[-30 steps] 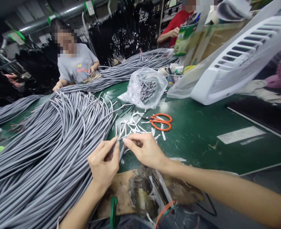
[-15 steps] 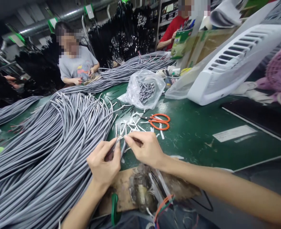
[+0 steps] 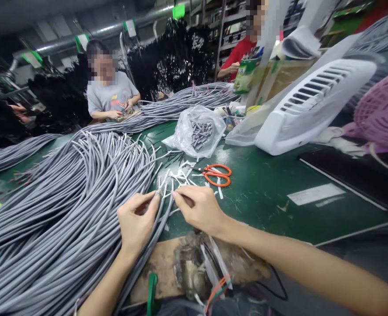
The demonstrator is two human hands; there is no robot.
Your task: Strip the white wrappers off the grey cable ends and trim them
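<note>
My left hand (image 3: 138, 219) is closed in a pinch on the end of a grey cable (image 3: 159, 186), right of the large cable bundle. Beside it, my right hand (image 3: 200, 208) has thumb and forefinger pressed together near the cable ends; what sits between those fingertips is too small to make out. A small gap separates the two hands' fingertips. White strip scraps (image 3: 184, 173) lie just beyond them on the green table. Orange-handled scissors (image 3: 217, 174) rest beside the scraps. The big bundle of grey cables (image 3: 82, 210) with pale ends spreads out to the left.
A clear plastic bag (image 3: 199, 131) of short grey pieces stands behind the scissors. To the right are a white slatted appliance (image 3: 315, 101), a pink fan (image 3: 381, 114) and a paper label (image 3: 315, 194). A stained board (image 3: 161, 259) lies nearest me. Two people work across the table.
My fingertips have moved slightly apart, with the left hand shifting a little left. The camera view has tilted, so the scene sits slightly lower.
</note>
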